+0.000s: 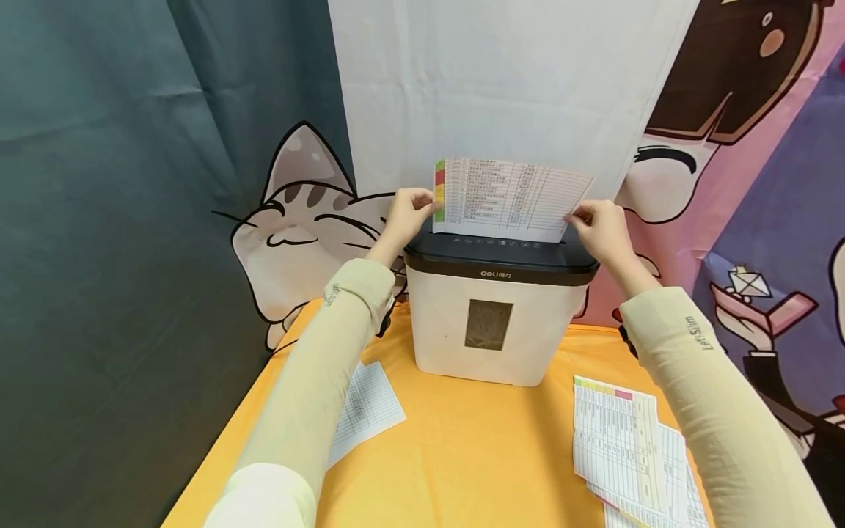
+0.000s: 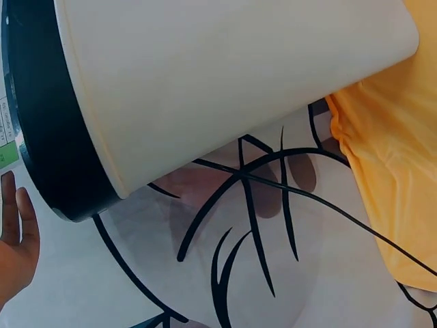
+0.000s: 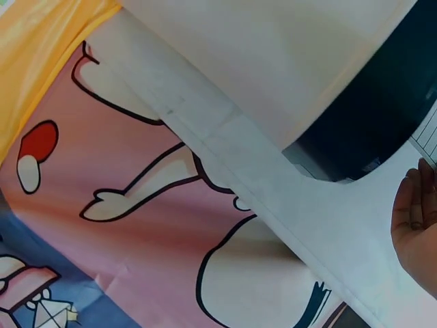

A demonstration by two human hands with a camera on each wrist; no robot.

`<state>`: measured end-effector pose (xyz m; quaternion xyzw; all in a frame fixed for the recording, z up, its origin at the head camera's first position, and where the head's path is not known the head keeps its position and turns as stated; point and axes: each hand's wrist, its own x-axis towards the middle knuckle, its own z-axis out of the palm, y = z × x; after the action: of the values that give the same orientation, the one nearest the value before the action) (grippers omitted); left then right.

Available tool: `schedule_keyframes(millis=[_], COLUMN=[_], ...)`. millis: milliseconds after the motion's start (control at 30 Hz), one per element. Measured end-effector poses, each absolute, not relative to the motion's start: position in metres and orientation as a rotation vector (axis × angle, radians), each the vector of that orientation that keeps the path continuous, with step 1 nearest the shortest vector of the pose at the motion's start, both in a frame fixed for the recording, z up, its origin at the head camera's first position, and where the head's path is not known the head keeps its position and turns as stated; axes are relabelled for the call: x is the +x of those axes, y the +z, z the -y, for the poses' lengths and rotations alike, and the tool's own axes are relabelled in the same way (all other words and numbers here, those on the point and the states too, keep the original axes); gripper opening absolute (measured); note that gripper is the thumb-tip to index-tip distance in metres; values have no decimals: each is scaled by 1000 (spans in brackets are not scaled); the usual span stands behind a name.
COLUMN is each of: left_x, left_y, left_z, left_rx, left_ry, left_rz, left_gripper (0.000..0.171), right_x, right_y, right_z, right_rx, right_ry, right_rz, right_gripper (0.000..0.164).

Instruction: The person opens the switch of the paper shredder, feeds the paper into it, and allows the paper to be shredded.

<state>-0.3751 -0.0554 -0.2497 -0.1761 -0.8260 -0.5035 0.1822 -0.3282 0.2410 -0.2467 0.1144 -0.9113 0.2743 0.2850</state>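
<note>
A printed sheet of paper [image 1: 508, 194] with a coloured left edge stands upright, its lower edge at the slot of a white paper shredder [image 1: 439, 323] with a black top. My left hand [image 1: 411, 209] pinches the sheet's left edge. On the opposite side, my right hand [image 1: 599, 224] pinches the lower right edge. The left wrist view catches only part of the left hand [image 2: 17, 239] beside the shredder's black rim. Fingers of the right hand [image 3: 416, 212] show at the right wrist view's edge, by the sheet's corner [image 3: 427, 137].
The shredder stands on a table with an orange cloth [image 1: 462, 440]. A fanned pile of printed sheets [image 1: 614, 440] lies at the right, partly under the right forearm. More paper [image 1: 370, 403] lies at the left, partly hidden by the left sleeve. A cartoon-printed curtain [image 1: 515, 73] hangs close behind.
</note>
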Motion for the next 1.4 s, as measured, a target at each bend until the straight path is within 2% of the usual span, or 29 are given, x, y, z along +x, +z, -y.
schedule_keyframes(millis=[300, 733, 1400], left_x=[-373, -372, -373], left_y=[-250, -251, -261], left_z=[56, 50, 52], left_rx=[-491, -320, -370], left_ry=[-1366, -1240, -1202], left_rz=[2353, 2359, 2405], left_gripper=[20, 20, 19], right_x=[-331, -332, -331], right_y=[-252, -255, -260], right_z=[-239, -235, -233], right_rx=[293, 250, 189], right_ry=[722, 770, 820], right_rz=[2452, 2417, 2345], right_gripper=[14, 15, 18])
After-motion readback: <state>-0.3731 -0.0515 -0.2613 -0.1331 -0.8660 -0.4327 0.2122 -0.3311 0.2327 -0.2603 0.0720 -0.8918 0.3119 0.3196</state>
